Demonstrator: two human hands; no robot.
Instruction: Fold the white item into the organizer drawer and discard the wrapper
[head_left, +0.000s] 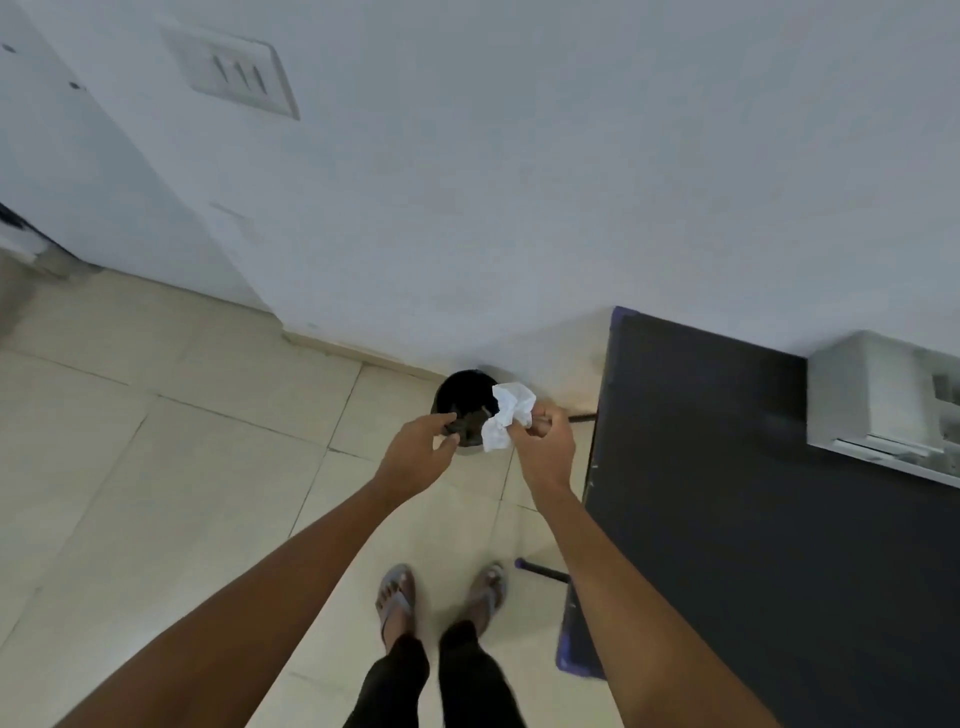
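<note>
My right hand (543, 447) grips a crumpled white wrapper (506, 415) and holds it over the right side of a small black bin (462, 392) that stands on the floor by the wall. My left hand (415, 449) hovers over the bin's left side, fingers curled and apart, with nothing in it. The bin's inside looks dark, with some dim shapes in it. The clear organizer drawer unit (883, 400) stands on the black table at the far right.
A black table (727, 493) fills the right side, its edge close to my right arm, with a table leg (543, 570) reaching onto the tiled floor (182, 493). My sandalled feet (441, 597) stand just before the bin. A white wall with a switch plate (234, 70) is ahead.
</note>
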